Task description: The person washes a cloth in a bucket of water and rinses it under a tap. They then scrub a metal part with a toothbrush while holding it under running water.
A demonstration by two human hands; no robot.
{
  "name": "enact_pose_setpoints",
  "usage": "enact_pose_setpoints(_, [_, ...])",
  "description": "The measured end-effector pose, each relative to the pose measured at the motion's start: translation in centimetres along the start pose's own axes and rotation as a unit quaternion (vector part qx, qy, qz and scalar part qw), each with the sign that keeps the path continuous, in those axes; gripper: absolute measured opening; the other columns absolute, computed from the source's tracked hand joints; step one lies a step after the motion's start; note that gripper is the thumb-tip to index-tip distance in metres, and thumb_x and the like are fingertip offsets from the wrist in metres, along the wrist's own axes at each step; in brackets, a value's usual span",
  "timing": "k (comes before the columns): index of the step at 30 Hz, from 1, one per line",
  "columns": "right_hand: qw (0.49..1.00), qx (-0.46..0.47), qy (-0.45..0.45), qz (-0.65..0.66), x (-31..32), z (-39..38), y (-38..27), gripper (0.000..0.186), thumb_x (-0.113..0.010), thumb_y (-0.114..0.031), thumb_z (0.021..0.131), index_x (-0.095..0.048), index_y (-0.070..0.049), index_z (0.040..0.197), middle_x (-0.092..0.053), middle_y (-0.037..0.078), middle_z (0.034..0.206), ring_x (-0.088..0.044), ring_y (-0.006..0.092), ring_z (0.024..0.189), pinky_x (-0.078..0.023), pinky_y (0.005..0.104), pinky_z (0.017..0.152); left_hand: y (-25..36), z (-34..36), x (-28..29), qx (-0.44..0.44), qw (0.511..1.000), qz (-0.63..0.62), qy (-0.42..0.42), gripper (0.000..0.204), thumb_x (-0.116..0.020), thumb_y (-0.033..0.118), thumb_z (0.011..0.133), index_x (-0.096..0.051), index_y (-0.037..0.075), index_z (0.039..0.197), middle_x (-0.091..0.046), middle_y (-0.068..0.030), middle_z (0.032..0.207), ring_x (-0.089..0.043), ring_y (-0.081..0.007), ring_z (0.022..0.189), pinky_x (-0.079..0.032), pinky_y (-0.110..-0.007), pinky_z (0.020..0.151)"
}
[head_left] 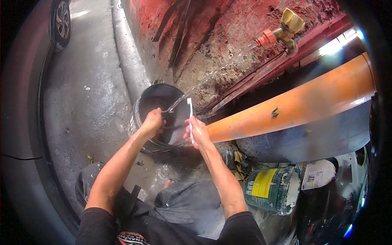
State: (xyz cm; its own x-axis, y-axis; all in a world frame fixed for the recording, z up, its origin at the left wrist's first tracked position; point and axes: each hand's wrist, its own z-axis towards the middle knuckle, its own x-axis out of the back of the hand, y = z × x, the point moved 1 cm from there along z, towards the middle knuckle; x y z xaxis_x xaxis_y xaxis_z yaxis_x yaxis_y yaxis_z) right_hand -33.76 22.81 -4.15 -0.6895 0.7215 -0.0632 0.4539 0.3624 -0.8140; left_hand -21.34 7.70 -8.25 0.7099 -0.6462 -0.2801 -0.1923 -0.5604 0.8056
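A round black plastic bucket (157,114) stands at the wall's foot, gripped at its near rim by the left hand (153,121), while a thin white stick-like tool (190,118) is pinched upright in the right hand (197,131). Water streams from the brass tap (288,28) at two o'clock into the bucket. For a clean rinse, the stick is best held under the stream with the bucket kept steady.

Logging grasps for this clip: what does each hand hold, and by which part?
The right hand holds a thin white stick-like tool by its lower end. The left hand reaches into the black bucket under the water stream; what it grips cannot be told.
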Motion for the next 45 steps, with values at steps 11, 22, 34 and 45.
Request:
enact_pose_setpoints(11, [0.997,0.050,0.053,-0.015,1.0,-0.3,0.3,0.039,-0.039,-0.040,0.104,-0.054,-0.004,0.107,-0.048,0.002,0.059,-0.054,0.0180,0.041,-0.044,0.0318,0.038,-0.1,3.6,-1.7,-0.012,0.988,-0.148,0.041,0.029,-0.070,0.032,0.090,-0.065,0.007,0.075,-0.059,-0.0029,0.074,-0.058,-0.0156,0.067,-0.049,-0.030,0.056])
enact_pose_setpoints(22, [0.990,0.049,0.083,-0.108,0.5,-0.5,0.4,0.038,-0.040,-0.037,0.103,-0.057,-0.003,0.105,-0.051,0.003,0.060,-0.054,0.0163,0.040,-0.044,0.0307,0.037,-1.6,6.0,-4.2,-0.053,0.979,-0.190,-0.057,0.011,-0.063,0.013,0.092,-0.064,0.003,0.093,-0.064,-0.0074,0.082,-0.062,-0.0174,0.066,-0.053,-0.033,0.059])
enact_pose_setpoints(34, [0.827,0.320,0.098,-0.452,-1.1,-1.6,-0.3,0.034,-0.049,-0.034,0.098,-0.060,-0.003,0.087,-0.064,0.026,0.074,-0.062,0.0463,0.068,-0.048,0.0547,0.062,0.1,3.5,-2.4,-0.010,0.941,-0.296,-0.161,0.022,-0.048,0.021,0.100,-0.056,0.002,0.109,-0.065,-0.0113,0.101,-0.066,-0.0261,0.096,-0.056,-0.037,0.075])
enact_pose_setpoints(45, [0.793,0.328,0.101,-0.503,-3.2,-5.6,-3.8,0.032,-0.050,-0.034,0.097,-0.066,-0.006,0.095,-0.064,0.024,0.075,-0.063,0.0455,0.075,-0.048,0.0519,0.065,1.3,4.1,1.8,-0.033,0.920,-0.365,-0.140,0.036,-0.044,0.025,0.103,-0.058,-0.007,0.111,-0.065,-0.0198,0.108,-0.064,-0.0302,0.102,-0.054,-0.042,0.089])
